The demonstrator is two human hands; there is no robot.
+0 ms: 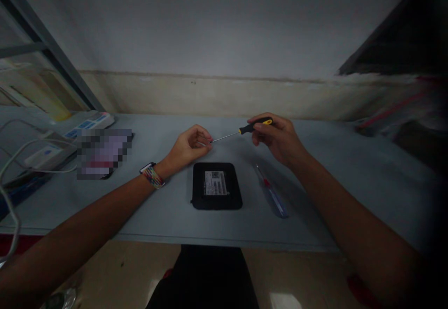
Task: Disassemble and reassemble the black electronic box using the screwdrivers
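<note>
1. Head view is up, and I have both hands at work on the far side of the black case [217, 199], which lies flat on the table [150, 220].
2. Right hand [276, 136]: thumb and fingers pinch the handle of the black-and-yellow screwdriver [242, 130], lightly, by the look of it.
3. Left hand [192, 145]: fingers curled, thumb and forefinger pinching at the driver's tip. Whether something tiny sits between them too, I can't tell.
4. Doing this well, as I judge it, calls for quiet hands: right wrist loose, handle steady, left fingertips giving the tip a light guide rather than a tug. I'd hold the shaft [226, 137] straight along its own line; any sideways push could slip it out of the pinch.
5. Now the driver itself: slim pale metal, running from the left fingertips up to the right hand, slightly tilted. Its handle is dark, yellow at the shaft end and yellow again at the butt.
6. Over on the right of the case, a second screwdriver [271, 190] lies on the table, bluish and see-through in the handle, red at the collar.
</note>
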